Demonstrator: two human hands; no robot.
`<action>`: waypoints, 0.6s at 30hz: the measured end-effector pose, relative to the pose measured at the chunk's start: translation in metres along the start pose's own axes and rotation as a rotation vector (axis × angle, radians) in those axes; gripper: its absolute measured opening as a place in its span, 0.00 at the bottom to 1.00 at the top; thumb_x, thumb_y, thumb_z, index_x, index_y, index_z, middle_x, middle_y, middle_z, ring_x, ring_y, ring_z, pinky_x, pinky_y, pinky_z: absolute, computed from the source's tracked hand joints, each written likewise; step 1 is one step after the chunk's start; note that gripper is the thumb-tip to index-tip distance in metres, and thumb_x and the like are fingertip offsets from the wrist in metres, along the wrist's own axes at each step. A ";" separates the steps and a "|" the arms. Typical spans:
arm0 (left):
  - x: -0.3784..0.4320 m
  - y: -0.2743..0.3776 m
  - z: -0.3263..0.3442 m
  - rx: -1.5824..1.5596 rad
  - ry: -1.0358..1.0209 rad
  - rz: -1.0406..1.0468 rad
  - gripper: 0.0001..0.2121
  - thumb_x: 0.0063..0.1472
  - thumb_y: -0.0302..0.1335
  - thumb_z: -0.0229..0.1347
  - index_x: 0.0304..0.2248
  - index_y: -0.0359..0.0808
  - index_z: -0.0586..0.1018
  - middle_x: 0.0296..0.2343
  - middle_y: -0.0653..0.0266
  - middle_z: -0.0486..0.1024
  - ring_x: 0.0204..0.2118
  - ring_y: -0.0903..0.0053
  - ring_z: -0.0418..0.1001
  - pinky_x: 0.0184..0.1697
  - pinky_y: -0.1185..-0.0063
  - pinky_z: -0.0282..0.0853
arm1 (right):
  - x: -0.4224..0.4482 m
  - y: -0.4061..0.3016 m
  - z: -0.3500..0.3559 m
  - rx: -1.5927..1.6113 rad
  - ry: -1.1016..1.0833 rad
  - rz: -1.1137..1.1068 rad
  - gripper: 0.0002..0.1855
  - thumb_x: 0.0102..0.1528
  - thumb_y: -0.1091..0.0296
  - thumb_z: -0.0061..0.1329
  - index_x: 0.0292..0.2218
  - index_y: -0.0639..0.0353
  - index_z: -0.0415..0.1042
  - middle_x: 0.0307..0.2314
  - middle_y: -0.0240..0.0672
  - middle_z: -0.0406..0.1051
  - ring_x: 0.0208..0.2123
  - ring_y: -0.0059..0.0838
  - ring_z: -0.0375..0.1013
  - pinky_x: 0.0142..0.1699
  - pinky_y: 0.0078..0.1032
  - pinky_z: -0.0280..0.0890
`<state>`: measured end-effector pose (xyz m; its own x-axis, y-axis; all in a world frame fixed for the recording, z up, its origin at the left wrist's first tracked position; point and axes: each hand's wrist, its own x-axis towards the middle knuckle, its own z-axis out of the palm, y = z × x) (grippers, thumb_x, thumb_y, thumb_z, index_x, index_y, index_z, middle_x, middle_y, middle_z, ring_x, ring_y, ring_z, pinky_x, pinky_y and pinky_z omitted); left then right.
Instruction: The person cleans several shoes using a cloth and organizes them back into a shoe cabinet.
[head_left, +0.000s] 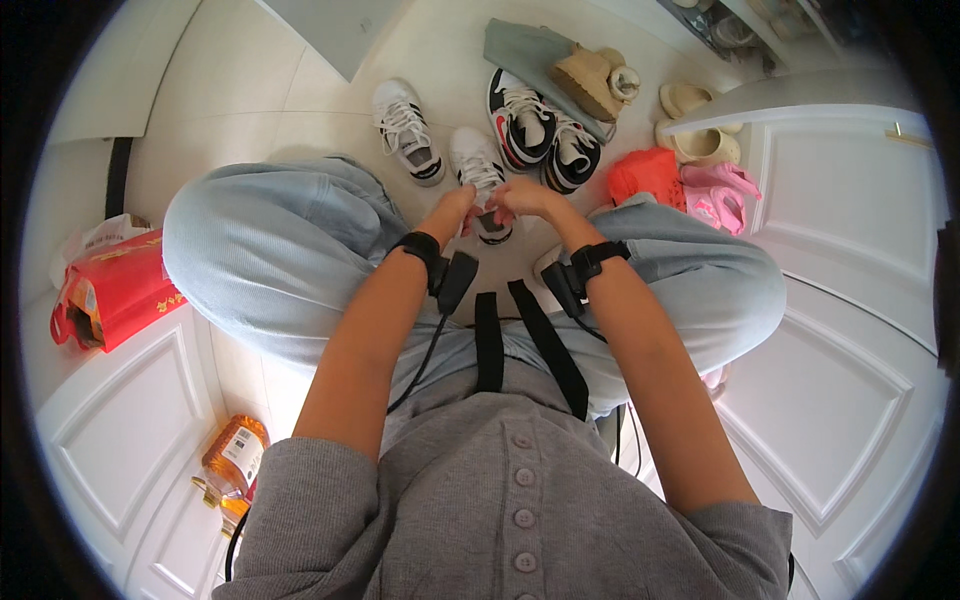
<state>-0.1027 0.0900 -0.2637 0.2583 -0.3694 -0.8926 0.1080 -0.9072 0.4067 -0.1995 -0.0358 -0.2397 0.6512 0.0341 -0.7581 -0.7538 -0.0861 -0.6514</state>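
On the floor between my knees stands a white sneaker with black stripes (478, 161), its toe pointing away from me. My left hand (457, 208) is at the left side of its laces, and my right hand (517, 201) is at the right side, fingers bent. Both hands touch the lace area near the tongue; whether the fingers pinch the laces is too small to tell. The matching white sneaker (409, 131) stands to the left, laced. To the right are black, white and red high-top sneakers (517, 124) with white laces.
Behind the high-tops lie a grey-green bag (525, 56) and tan boots (585, 75). Further right are cream clogs (701, 145), a red bag (645, 176) and pink footwear (720, 199). A red gift bag (124, 289) and bottles of amber liquid (235, 457) are at left; white cabinet doors (832, 187) flank me.
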 end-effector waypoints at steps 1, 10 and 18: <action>0.005 -0.002 -0.001 -0.386 -0.122 -0.140 0.18 0.52 0.44 0.47 0.21 0.35 0.72 0.11 0.67 0.63 0.11 0.79 0.58 0.15 0.82 0.54 | 0.000 -0.003 0.002 -0.137 -0.129 -0.002 0.16 0.50 0.65 0.36 0.33 0.68 0.69 0.22 0.40 0.70 0.23 0.25 0.70 0.31 0.20 0.64; 0.007 -0.003 0.006 -0.744 -0.182 -0.189 0.12 0.55 0.33 0.47 0.19 0.34 0.70 0.11 0.73 0.59 0.11 0.86 0.51 0.11 0.85 0.45 | 0.009 0.009 0.008 -0.539 0.622 -0.236 0.17 0.47 0.62 0.37 0.33 0.65 0.71 0.23 0.37 0.71 0.23 0.28 0.69 0.33 0.25 0.63; 0.001 0.008 0.010 -0.541 -0.074 -0.146 0.09 0.54 0.31 0.48 0.20 0.35 0.73 0.13 0.73 0.66 0.11 0.88 0.58 0.11 0.88 0.45 | 0.031 0.000 0.017 -0.496 0.261 0.051 0.20 0.49 0.64 0.30 0.21 0.68 0.71 0.18 0.45 0.69 0.20 0.37 0.69 0.27 0.29 0.64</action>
<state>-0.1112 0.0799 -0.2636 0.1379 -0.2786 -0.9505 0.6193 -0.7246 0.3023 -0.1810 -0.0174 -0.2636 0.6625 -0.2243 -0.7147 -0.6946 -0.5412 -0.4740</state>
